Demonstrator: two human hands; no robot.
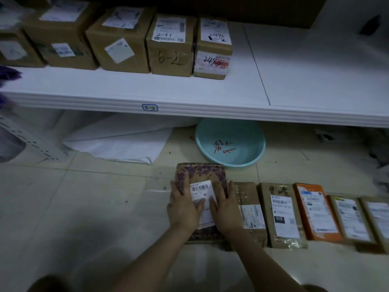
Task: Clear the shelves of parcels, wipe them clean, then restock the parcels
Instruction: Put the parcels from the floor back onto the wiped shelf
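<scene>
Parcels (282, 216) lie in a row on the tiled floor (84, 207) in front of the white shelf (189, 95), flat and side by side, with an orange parcel (315, 211) among them. At the row's left end sits a purple-patterned parcel (201, 173) with a barcode label. The left hand (183, 205) and the right hand (224, 204) both rest on its top, fingers laid out fairly straight, touching rather than clasping it. Cardboard boxes (170, 51) stand packed along the shelf's left part, while its right part holds none. A teal basin (229, 142) sits on the floor underneath. The job looks about midway. Whether this is clearing or restocking cannot be told, but the floor row is not yet on the shelf.
</scene>
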